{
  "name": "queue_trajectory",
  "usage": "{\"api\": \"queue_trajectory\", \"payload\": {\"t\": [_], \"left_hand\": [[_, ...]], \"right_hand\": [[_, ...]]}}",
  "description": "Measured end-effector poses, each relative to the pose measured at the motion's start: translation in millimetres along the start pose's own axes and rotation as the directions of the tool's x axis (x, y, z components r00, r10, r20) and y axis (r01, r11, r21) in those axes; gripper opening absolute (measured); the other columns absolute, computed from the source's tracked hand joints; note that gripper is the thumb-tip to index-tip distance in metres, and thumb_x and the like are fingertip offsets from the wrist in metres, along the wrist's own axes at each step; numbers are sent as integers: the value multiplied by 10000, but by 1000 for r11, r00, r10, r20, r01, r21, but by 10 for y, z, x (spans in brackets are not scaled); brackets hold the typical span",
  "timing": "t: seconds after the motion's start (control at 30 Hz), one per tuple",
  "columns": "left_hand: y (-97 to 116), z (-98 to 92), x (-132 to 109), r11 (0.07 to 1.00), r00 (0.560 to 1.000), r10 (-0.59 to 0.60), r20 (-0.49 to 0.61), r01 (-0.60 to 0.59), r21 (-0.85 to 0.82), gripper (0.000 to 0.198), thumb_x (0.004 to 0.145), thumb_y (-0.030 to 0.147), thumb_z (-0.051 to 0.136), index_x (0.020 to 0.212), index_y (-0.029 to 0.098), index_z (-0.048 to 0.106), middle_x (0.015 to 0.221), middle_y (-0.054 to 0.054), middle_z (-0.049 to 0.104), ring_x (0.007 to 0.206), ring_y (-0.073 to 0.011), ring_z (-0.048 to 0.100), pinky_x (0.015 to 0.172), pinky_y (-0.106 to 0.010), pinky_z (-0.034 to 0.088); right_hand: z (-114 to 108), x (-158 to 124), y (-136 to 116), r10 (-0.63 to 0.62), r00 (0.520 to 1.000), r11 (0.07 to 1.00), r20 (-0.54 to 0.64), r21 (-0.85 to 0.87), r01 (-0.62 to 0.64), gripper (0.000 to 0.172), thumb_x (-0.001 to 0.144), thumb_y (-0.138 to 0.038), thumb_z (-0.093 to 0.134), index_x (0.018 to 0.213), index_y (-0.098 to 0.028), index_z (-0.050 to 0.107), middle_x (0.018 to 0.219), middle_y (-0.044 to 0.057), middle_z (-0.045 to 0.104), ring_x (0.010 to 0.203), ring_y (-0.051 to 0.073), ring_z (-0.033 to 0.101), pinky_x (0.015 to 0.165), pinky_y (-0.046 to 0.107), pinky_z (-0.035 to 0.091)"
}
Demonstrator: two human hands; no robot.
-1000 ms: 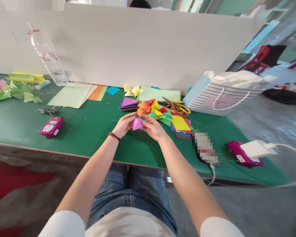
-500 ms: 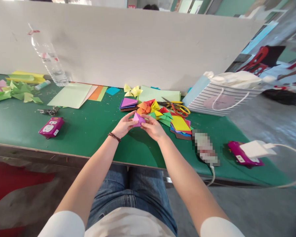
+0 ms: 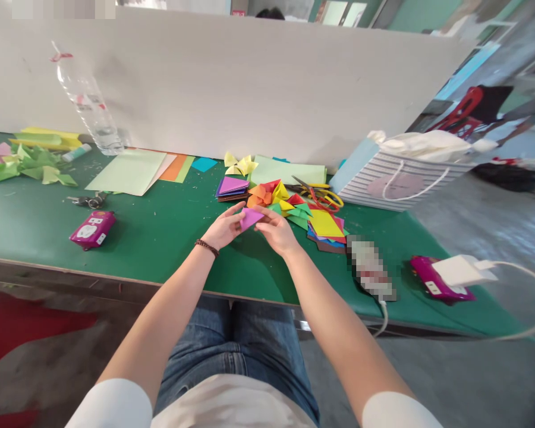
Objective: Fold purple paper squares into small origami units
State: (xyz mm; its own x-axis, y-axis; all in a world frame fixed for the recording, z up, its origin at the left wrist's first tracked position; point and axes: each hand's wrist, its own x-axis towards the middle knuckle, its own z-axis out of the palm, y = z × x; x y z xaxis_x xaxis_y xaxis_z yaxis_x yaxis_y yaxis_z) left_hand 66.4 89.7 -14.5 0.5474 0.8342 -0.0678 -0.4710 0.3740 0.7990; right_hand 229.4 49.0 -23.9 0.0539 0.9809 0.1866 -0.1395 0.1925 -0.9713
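Observation:
My left hand [image 3: 223,230] and my right hand [image 3: 275,232] hold a folded piece of pink-purple origami paper [image 3: 251,218] between their fingertips, above the green table mat [image 3: 169,238]. The paper looks like a flat triangle. Just beyond my right hand lies a heap of folded multicoloured paper pieces [image 3: 276,199]. A stack of coloured paper squares topped with yellow [image 3: 326,224] sits to its right. A small stack of purple paper [image 3: 232,187] lies beyond my left hand.
Yellow-handled scissors [image 3: 318,195] lie behind the heap. A striped paper bag [image 3: 396,183] stands at the right, near a blurred object [image 3: 370,267]. Magenta pouches [image 3: 92,229], keys [image 3: 89,200], green paper scraps [image 3: 27,169] and a plastic bottle [image 3: 89,110] lie left, before a white partition [image 3: 249,89].
The pink-purple paper has gone from a puffed, cone-like shape to a flatter triangle. My fingers have shifted along its edges, and my hands sit slightly further apart.

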Motion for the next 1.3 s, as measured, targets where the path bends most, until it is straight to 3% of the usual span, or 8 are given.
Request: {"api": "queue_trajectory", "payload": {"t": [0.13,0.27,0.33,0.43,0.5,0.73,1.03,1.3], "left_hand": [[-19,-6,20,998,999,17,-30,-15,68,336,795,325,710,1101,199,659,987,-65,693,850,-154,657,782,-295,527],[-42,32,30,981,993,99,-59,-87,175,315,811,427,663,944,142,686,976,-93,681,870,-165,642,747,-275,528],[-58,61,23,966,988,145,-45,-131,225,290,784,359,685,997,162,674,1099,-91,661,959,-176,630,758,-262,528],[-87,112,2,941,987,162,21,-160,298,499,661,186,764,1140,197,626,1190,-90,635,993,-199,634,752,-272,540],[-105,134,-7,921,985,164,46,-169,352,554,625,132,776,1153,178,617,1133,-100,658,909,-194,660,726,-280,547],[-127,95,17,835,972,235,-10,-197,514,277,710,103,677,984,121,642,818,-50,691,641,-133,651,631,-264,535],[-174,51,26,765,946,314,-80,-202,612,156,672,49,606,770,169,592,613,51,600,458,-76,535,473,-192,422],[-169,42,57,797,931,340,-134,-210,566,107,708,99,556,710,185,493,543,62,553,429,-84,544,456,-194,435]], "right_hand": [[-2,10,-8,-28,997,998,-74,-50,24,429,602,-329,727,1024,-251,716,974,28,730,816,195,636,706,337,506],[-62,59,28,-63,970,992,-234,-123,35,386,688,-470,681,985,-227,718,744,15,692,641,157,584,593,308,453],[-93,73,51,-78,950,985,-302,-173,26,412,724,-545,637,948,-209,718,621,-3,629,561,148,536,528,297,407],[-101,64,70,-95,934,968,-344,-250,7,430,727,-577,633,888,-188,720,550,-17,575,521,148,504,503,293,383],[-79,44,66,-102,939,955,-329,-296,0,415,719,-561,649,872,-182,721,575,-7,601,550,161,533,531,299,413],[9,-18,6,-131,978,906,-162,-420,52,302,691,-400,689,924,-208,695,858,28,711,771,208,625,734,340,492],[45,-7,113,-91,992,920,-91,-390,48,118,686,-328,653,716,-220,615,632,-23,619,563,143,541,558,283,449],[48,-3,98,-61,995,948,-77,-315,34,230,749,-372,601,900,-223,689,640,-14,657,539,143,570,533,291,473]]}}
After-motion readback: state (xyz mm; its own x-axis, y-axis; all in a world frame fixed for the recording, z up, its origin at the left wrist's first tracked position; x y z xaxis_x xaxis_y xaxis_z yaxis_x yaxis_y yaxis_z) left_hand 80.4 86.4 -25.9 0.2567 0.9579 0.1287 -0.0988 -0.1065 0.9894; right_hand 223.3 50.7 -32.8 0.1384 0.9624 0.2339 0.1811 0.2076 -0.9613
